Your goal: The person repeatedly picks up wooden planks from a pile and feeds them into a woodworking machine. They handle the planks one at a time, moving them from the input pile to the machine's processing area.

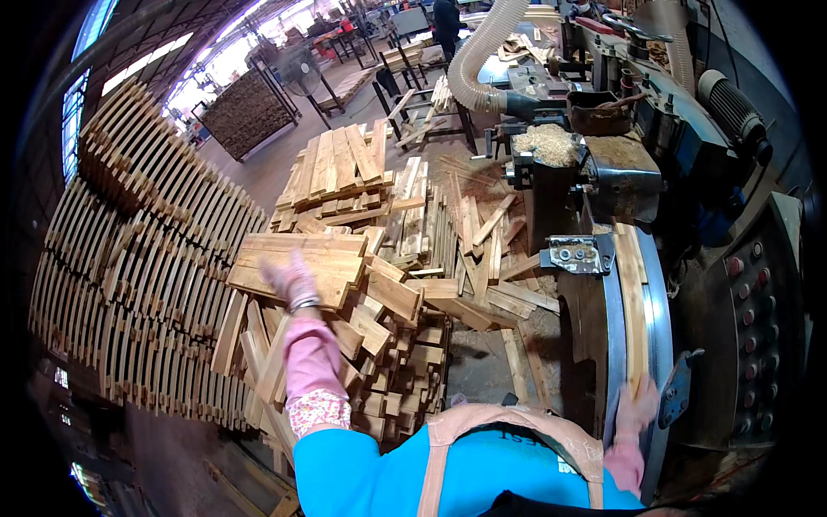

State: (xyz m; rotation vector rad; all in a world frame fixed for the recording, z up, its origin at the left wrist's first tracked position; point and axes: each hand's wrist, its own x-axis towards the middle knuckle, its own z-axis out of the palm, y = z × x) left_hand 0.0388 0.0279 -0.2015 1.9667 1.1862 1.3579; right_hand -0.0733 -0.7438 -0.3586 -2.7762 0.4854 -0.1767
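Note:
My left hand (295,281), in a pink sleeve and slightly blurred, reaches over light wooden boards (336,252) lying side by side on top of a stack. Its fingers look spread at the boards' near edge, and I cannot tell how firmly they touch. On the right, my right hand (636,405) grips the near end of a long wooden strip (632,302). That strip lies lengthwise on the metal bed (660,319) of a woodworking machine. Its far end runs under the metal-cased machine head (622,181).
Wood shavings (548,145) lie heaped by a ribbed hose (472,69). A metal guide block (577,254) borders the bed; a button panel (751,336) stands right. Curved slats (155,284) are piled high at left. Loose offcuts (491,228) cover the middle floor.

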